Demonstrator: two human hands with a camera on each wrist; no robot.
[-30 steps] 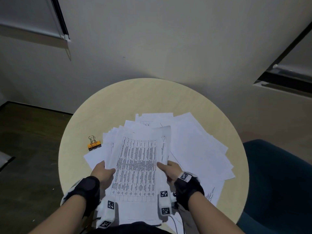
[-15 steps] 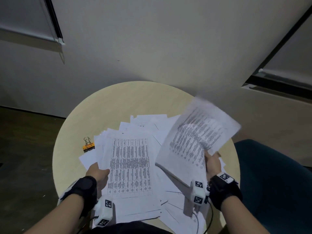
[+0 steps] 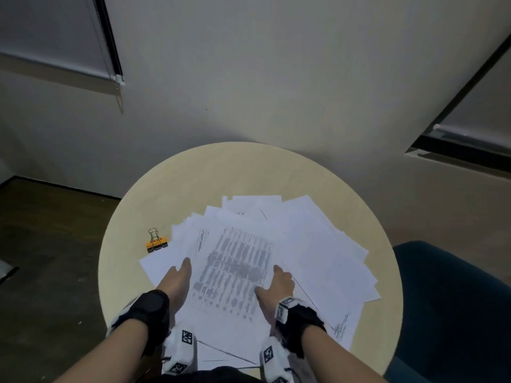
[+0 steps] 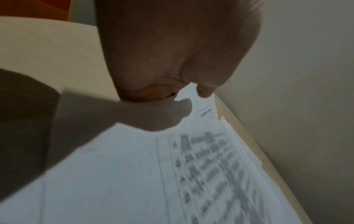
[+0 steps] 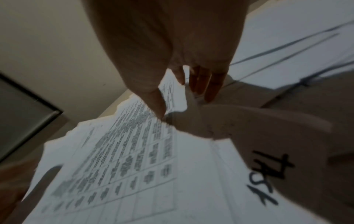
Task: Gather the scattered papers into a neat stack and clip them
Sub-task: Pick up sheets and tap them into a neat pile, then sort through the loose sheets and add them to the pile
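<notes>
From the head view, I see a round, pale wood table [image 3: 193,189] with a loose spread of white papers [image 3: 326,252] fanned across its near half and right side. On top, directly in front of me, lies a printed sheet [image 3: 232,272] carrying a table of text, its long axis running away from me and tilted slightly to the right.

My left hand [image 3: 177,280] rests on the papers just beside that sheet's left long edge, fingers straight and together, gripping nothing. My right hand [image 3: 278,283] lies at the sheet's right long edge, fingers extended and loosely spread, thumb on the print, also holding nothing. In the right wrist view the fingertips [image 5: 210,94] touch paper. The sheet sits between both hands, equally close to each, so I judge that squaring it calls for pressing inward from both sides.

Most stray papers lie to the right and beyond, nearer my right hand. An orange binder clip [image 3: 156,243] sits on bare table to the left, just beside the pile's left corner and nearer my left hand; clipping is not yet done.

Behind the table rises a plain pale wall [image 3: 262,78]. A dark floor [image 3: 49,244] lies left, and a dark blue chair [image 3: 456,299] sits right.
</notes>
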